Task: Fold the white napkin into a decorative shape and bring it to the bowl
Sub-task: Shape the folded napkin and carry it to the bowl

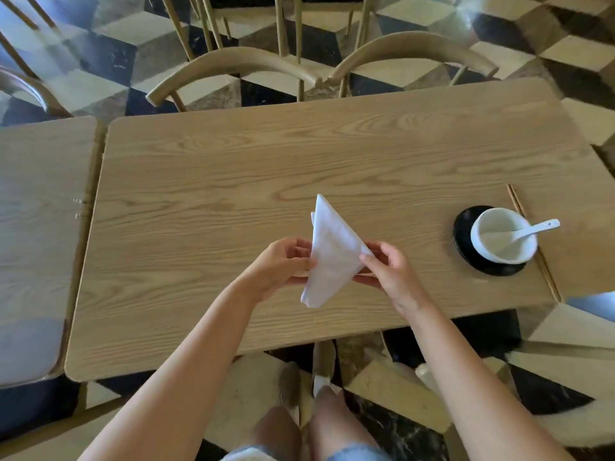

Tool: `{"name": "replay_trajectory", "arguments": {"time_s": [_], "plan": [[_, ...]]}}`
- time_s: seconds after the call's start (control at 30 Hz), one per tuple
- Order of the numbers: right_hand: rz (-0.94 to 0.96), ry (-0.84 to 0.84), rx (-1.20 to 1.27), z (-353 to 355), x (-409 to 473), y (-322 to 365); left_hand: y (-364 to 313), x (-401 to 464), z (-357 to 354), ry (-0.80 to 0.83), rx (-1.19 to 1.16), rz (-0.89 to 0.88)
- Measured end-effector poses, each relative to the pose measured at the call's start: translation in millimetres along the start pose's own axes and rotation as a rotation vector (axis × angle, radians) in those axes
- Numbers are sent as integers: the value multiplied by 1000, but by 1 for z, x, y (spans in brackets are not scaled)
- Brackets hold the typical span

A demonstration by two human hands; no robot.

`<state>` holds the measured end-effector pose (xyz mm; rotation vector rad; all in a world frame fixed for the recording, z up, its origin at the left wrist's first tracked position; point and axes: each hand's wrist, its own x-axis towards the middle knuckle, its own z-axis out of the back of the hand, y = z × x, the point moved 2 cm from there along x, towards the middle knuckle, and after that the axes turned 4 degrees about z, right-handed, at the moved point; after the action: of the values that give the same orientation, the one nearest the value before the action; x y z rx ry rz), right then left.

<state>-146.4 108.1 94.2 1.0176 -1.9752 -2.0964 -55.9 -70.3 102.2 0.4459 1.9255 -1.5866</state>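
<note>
The napkin [329,252], folded into a long triangle, is held up above the table [233,168] near its near edge, one tip pointing away from the person and a blunt end toward them. The left hand [283,266] pinches its left edge; the right hand [387,269] pinches its right corner. To the right, well apart, the bowl [502,236] sits on a black saucer [466,247], a spoon [535,227] leaning in it, with chopsticks [515,201] running just beside the saucer toward the table's right edge. The wood top between napkin and bowl is bare, as is the whole left and far side. A second table [40,227] abuts on the left. Two chairs [239,66] stand at the far edge, on a checked floor [100,54].
</note>
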Motion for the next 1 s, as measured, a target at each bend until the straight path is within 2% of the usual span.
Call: {"name": "replay_trajectory", "arguments": {"time_s": [0.17, 0.33, 0.47, 0.6, 0.77, 1.0], "plan": [[61, -86, 6, 35, -43, 12, -1, -19, -46, 119, 51, -13], [121, -160, 16, 110, -77, 25, -13, -22, -129, 139, 83, -93], [156, -159, -6, 166, -92, 34, -16, -19, -188, 90, 75, -144], [163, -34, -56, 233, -107, 44, -9, -21, -254, -8, 8, -202], [148, 40, -47, 287, -111, 51, -8, -23, -309, -89, -33, -225], [140, -13, 8, 336, -96, 65, -31, 7, -354, -78, -39, -240]]}}
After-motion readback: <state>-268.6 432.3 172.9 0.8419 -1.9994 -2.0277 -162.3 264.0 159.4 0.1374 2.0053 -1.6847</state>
